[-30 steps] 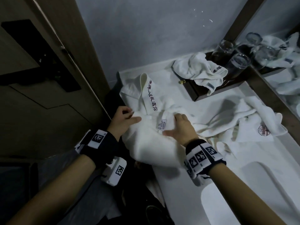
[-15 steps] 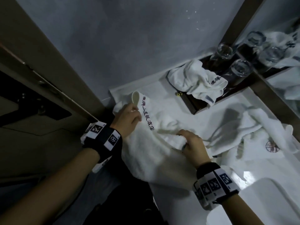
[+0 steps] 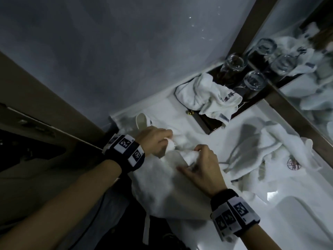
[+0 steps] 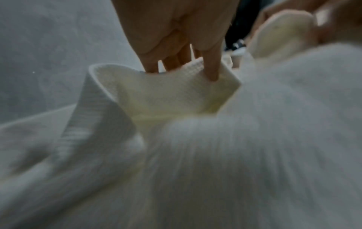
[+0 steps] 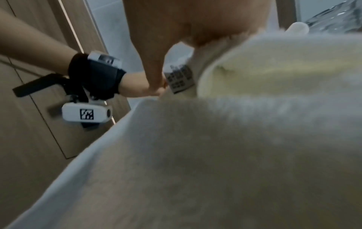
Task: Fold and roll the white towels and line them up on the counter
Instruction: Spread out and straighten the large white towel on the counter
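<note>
Head view: both hands grip one white towel (image 3: 167,184) at the counter (image 3: 266,228) edge. Left hand (image 3: 153,139) pinches its hem; right hand (image 3: 201,168) clamps a fold. The care label (image 5: 179,79) print is unreadable. A tray towel (image 3: 207,98) bears dark embroidered characters.

The two hands, left hand (image 3: 153,139) and right hand (image 3: 201,168), have come closer together, and the soft white cotton towel (image 3: 173,188) between them is now bunched into a fold.
</note>
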Tool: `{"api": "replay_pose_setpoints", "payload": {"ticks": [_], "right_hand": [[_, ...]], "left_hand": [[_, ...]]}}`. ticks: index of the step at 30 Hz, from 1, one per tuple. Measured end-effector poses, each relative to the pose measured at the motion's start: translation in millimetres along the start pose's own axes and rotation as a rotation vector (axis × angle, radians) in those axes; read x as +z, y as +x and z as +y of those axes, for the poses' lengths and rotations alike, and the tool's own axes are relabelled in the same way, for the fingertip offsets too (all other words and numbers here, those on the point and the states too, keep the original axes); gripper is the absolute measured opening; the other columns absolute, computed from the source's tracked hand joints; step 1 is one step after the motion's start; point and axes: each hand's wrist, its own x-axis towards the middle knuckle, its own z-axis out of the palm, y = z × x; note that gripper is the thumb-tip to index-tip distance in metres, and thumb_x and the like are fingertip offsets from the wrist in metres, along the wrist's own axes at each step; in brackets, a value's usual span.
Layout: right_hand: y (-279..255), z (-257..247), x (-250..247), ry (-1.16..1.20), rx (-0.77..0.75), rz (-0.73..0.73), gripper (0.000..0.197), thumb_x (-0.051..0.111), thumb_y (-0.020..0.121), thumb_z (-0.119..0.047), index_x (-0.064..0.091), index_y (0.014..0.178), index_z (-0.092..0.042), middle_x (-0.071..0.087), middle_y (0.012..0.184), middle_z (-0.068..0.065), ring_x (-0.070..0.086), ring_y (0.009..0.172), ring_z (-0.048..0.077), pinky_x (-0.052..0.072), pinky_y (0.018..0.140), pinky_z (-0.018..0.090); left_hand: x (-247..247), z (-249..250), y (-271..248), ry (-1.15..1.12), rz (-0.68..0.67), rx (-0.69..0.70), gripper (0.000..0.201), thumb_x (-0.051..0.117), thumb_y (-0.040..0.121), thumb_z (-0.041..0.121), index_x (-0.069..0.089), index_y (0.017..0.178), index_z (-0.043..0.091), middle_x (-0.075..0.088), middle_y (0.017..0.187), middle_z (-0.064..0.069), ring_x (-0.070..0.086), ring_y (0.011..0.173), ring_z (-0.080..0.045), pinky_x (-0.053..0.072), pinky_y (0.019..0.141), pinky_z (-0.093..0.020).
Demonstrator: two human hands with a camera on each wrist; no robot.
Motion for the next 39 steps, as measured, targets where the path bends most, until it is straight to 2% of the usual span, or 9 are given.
{"api": "replay_pose_setpoints", "payload": {"ticks": [6,10,13,17,21,24,30,34,39], "right_hand": [[3.1,-22.8,-4.5,-0.120,-0.171,0.213,0.018,0.049,0.068,-0.011,0.053,0.084,-0.004,0.052,0.082,0.012,0.046,0.072,0.030,0.034,0.067,0.034],[14.6,-33.8,-17.1,-0.089,-0.235,0.252,0.040,0.032,0.065,-0.005,0.065,0.089,-0.004,0.064,0.089,0.012,0.059,0.080,0.032,0.041,0.072,0.033],[28.7,-43.7,-19.4,-0.101,-0.245,0.301,0.036,0.048,0.077,-0.022,0.059,0.105,-0.003,0.061,0.104,0.013,0.053,0.096,0.025,0.044,0.079,0.030],[57.8,-48.5,-17.2,0.009,-0.008,0.249,0.066,0.066,0.077,-0.043,0.045,0.126,-0.003,0.056,0.119,0.012,0.051,0.109,0.026,0.043,0.084,0.032],[67.2,-35.1,-17.0,-0.112,0.051,0.215,0.029,0.055,0.089,-0.023,0.054,0.112,-0.005,0.061,0.106,0.014,0.058,0.095,0.036,0.044,0.068,0.038],[65.0,-25.7,-23.5,-0.189,0.039,0.228,0.024,0.052,0.090,-0.022,0.054,0.108,-0.005,0.061,0.098,0.015,0.058,0.087,0.037,0.041,0.064,0.037],[70.6,-2.4,-36.2,-0.116,0.193,0.270,0.022,0.059,0.088,-0.024,0.058,0.101,-0.006,0.066,0.093,0.023,0.060,0.088,0.041,0.044,0.072,0.042],[70.8,12.2,-38.1,-0.103,0.196,0.335,0.016,0.063,0.085,-0.018,0.062,0.095,-0.005,0.068,0.086,0.023,0.063,0.081,0.042,0.045,0.066,0.041],[69.6,25.1,-32.1,-0.140,0.211,0.290,0.042,0.074,0.075,-0.020,0.055,0.106,0.002,0.059,0.104,0.023,0.058,0.090,0.040,0.046,0.070,0.042]], "left_hand": [[-44.0,32.6,32.0,-0.298,0.292,-0.126,0.014,0.052,0.090,0.024,0.054,0.096,0.012,0.060,0.080,-0.017,0.056,0.077,-0.035,0.047,0.073,-0.042],[-50.0,38.6,40.4,-0.295,0.284,-0.206,0.015,0.059,0.083,0.028,0.059,0.084,0.013,0.063,0.082,-0.013,0.057,0.078,-0.032,0.047,0.071,-0.036],[-48.7,37.7,41.4,-0.386,0.239,-0.178,0.013,0.065,0.080,0.020,0.063,0.077,0.008,0.064,0.074,-0.010,0.058,0.072,-0.025,0.046,0.069,-0.032],[-52.2,34.9,35.3,-0.558,0.190,0.005,0.004,0.069,0.079,0.013,0.067,0.078,0.010,0.061,0.061,0.009,0.055,0.059,0.006,0.042,0.061,-0.009],[-50.4,15.2,27.2,-0.271,0.137,-0.085,0.016,0.067,0.079,0.024,0.064,0.095,0.027,0.066,0.084,0.009,0.063,0.083,-0.015,0.048,0.073,-0.028],[-46.3,-5.5,18.6,0.035,-0.009,-0.199,0.024,0.058,0.083,0.013,0.060,0.106,0.017,0.065,0.104,-0.006,0.060,0.095,-0.028,0.050,0.078,-0.035],[-57.8,-30.4,6.4,0.102,0.351,-0.433,0.022,0.049,0.093,0.014,0.057,0.113,0.008,0.063,0.111,-0.016,0.057,0.100,-0.034,0.037,0.072,-0.033],[-48.6,-35.5,-0.1,0.194,0.383,-0.470,0.039,0.048,0.089,0.001,0.046,0.126,0.009,0.048,0.126,-0.019,0.045,0.114,-0.036,0.040,0.094,-0.045],[-12.4,-25.7,-10.5,0.365,0.330,-0.464,0.066,0.039,0.085,-0.009,0.022,0.144,0.015,0.019,0.148,-0.024,0.025,0.132,-0.037,0.017,0.107,-0.050]]}}
